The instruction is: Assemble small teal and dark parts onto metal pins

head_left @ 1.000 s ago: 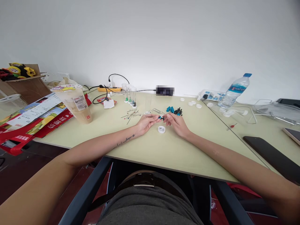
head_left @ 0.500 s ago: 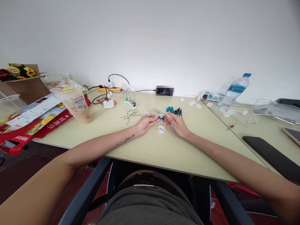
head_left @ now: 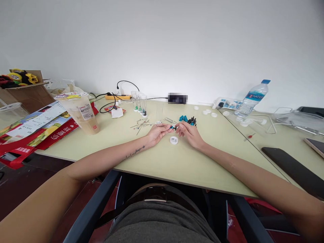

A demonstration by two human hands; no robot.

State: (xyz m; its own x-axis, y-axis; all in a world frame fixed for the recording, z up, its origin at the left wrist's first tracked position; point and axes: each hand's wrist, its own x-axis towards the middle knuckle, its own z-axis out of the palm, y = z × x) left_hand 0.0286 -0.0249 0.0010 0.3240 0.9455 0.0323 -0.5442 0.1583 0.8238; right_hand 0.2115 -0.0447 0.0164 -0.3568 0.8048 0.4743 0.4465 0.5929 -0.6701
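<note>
My left hand (head_left: 157, 135) pinches a small blue piece (head_left: 172, 127) between thumb and fingertips, above the table. At the right end of that piece sits a small black part (head_left: 175, 128), with the fingertips of my right hand (head_left: 191, 135) closed against it. Whether the two parts are joined is too small to tell. Just below lies a round white cap (head_left: 173, 140) with tiny bits inside. Behind my right hand are a heap of blue pieces (head_left: 183, 118) and a heap of black pieces (head_left: 192, 120). Thin metal pins (head_left: 140, 125) lie scattered beyond my left hand.
Clear tubes (head_left: 142, 103) with white bases stand at the back, and another clear tube (head_left: 159, 112) stands nearer. A drink cup (head_left: 87, 114) is on the left. Several white caps (head_left: 208, 111), a tilted water bottle (head_left: 254, 96) and a black phone-like slab (head_left: 291, 165) are to the right.
Both hands stay almost where they were, still holding the small blue and black parts together. Only a very slight shift of the view shows.
</note>
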